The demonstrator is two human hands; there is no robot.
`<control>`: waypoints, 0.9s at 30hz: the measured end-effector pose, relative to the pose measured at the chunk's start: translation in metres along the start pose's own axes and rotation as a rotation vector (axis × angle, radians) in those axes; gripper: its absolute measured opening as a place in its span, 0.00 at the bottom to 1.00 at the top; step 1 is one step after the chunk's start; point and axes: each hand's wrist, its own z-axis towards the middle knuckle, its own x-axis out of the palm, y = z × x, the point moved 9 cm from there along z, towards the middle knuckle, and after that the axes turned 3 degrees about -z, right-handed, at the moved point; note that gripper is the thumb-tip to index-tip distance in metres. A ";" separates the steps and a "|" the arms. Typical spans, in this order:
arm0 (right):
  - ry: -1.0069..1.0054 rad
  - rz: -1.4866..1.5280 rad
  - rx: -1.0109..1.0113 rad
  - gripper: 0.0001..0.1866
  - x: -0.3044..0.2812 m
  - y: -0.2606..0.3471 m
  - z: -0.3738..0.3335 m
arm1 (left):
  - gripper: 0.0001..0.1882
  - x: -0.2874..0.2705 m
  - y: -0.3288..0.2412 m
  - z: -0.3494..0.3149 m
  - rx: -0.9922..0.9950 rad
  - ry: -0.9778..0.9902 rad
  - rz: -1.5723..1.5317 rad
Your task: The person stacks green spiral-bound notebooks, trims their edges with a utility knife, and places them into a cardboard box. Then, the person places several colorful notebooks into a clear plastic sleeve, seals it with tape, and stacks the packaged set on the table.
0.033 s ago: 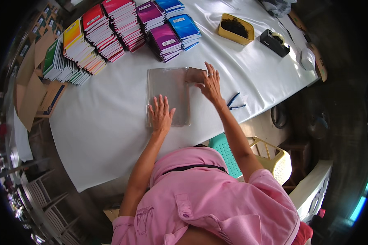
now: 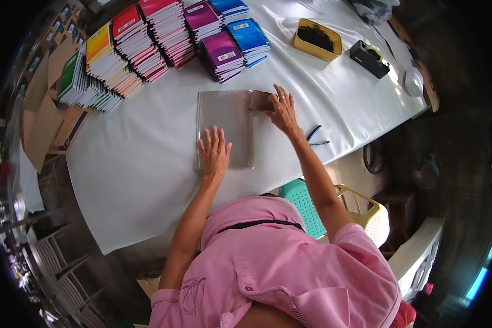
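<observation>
A flat, clear plastic sheet or stack of sheets (image 2: pixel 229 112) lies on the white-covered table in front of me. My left hand (image 2: pixel 216 153) rests on its lower left part, palm down and fingers stretched out. Beside the upper right corner, a small brownish piece (image 2: pixel 261 100) sticks out to the right; whether it is a folded corner or a separate piece, I cannot tell. The thumb and fingers of my right hand (image 2: pixel 282 112) close on its right end. Blue-handled pliers (image 2: pixel 313 133) lie to the right of that hand.
Stacks of spiral notebooks, green, yellow, red, purple and blue (image 2: pixel 247 35), line the far left side. A yellow tub (image 2: pixel 333 50) of black bits and a black tape dispenser (image 2: pixel 368 60) stand far right. An open cardboard box (image 2: pixel 68 128) is at the left edge, stools (image 2: pixel 300 202) below the table.
</observation>
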 end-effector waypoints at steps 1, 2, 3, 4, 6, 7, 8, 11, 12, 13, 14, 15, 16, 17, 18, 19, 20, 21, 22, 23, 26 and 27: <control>0.128 0.078 0.023 0.24 0.012 -0.019 0.003 | 0.37 0.004 -0.002 0.001 0.006 -0.008 0.025; 0.259 0.157 0.044 0.25 0.026 -0.034 0.001 | 0.37 0.005 -0.005 0.003 0.004 -0.007 0.060; 0.289 0.079 0.031 0.23 0.024 -0.033 0.004 | 0.37 0.003 -0.003 0.000 -0.015 -0.005 0.102; 0.280 0.046 0.090 0.23 0.020 -0.041 0.005 | 0.37 0.001 -0.002 -0.003 -0.033 -0.002 0.143; 0.257 -0.038 0.225 0.24 0.008 -0.074 0.001 | 0.39 -0.028 -0.023 0.004 -0.027 -0.018 -0.049; 0.052 -0.172 0.163 0.24 -0.014 -0.076 -0.002 | 0.39 -0.040 -0.035 0.008 -0.012 -0.031 -0.138; -0.146 -0.299 0.093 0.24 -0.032 -0.066 -0.009 | 0.40 -0.037 -0.036 0.004 -0.031 -0.007 -0.150; -0.093 -0.132 0.117 0.22 -0.024 -0.041 -0.019 | 0.43 -0.017 -0.032 -0.008 -0.074 0.028 -0.161; -0.057 -0.048 0.146 0.22 -0.017 -0.032 -0.026 | 0.43 -0.015 -0.032 -0.008 -0.074 0.015 -0.148; 0.042 0.181 0.200 0.20 -0.001 -0.021 -0.037 | 0.43 -0.013 -0.031 -0.008 -0.075 0.002 -0.135; 0.141 0.408 0.253 0.18 0.017 -0.004 -0.048 | 0.44 -0.013 -0.030 -0.009 -0.086 0.003 -0.146; 0.134 0.384 0.289 0.17 0.027 0.002 -0.060 | 0.44 -0.014 -0.034 -0.006 -0.082 0.006 -0.166; 0.132 0.364 0.321 0.16 0.039 0.008 -0.071 | 0.44 -0.014 -0.036 -0.005 -0.087 0.010 -0.182; 0.101 0.316 0.350 0.15 0.043 0.015 -0.077 | 0.43 -0.013 -0.037 -0.003 -0.110 0.090 -0.180; 0.068 0.270 0.374 0.15 0.044 0.023 -0.079 | 0.41 -0.016 -0.037 -0.001 -0.095 0.073 -0.224; 0.133 0.393 0.506 0.16 0.056 0.021 -0.081 | 0.40 -0.018 -0.037 0.003 -0.079 0.056 -0.268; 0.201 0.521 0.644 0.17 0.067 0.025 -0.085 | 0.39 -0.015 -0.034 0.002 -0.062 0.045 -0.309; 0.269 0.648 0.782 0.19 0.077 0.030 -0.090 | 0.38 -0.009 -0.028 0.000 -0.076 0.045 -0.341; 0.288 0.698 0.830 0.20 0.080 0.039 -0.090 | 0.37 -0.003 -0.023 -0.001 -0.089 0.046 -0.374; 0.301 0.747 0.875 0.22 0.079 0.048 -0.086 | 0.36 0.002 -0.019 0.001 -0.098 0.042 -0.408; 0.351 0.567 0.819 0.22 0.076 0.055 -0.071 | 0.35 0.018 -0.005 0.005 -0.166 0.113 -0.452; 0.295 0.400 0.713 0.20 0.067 0.058 -0.064 | 0.36 0.025 0.003 0.011 -0.233 0.175 -0.595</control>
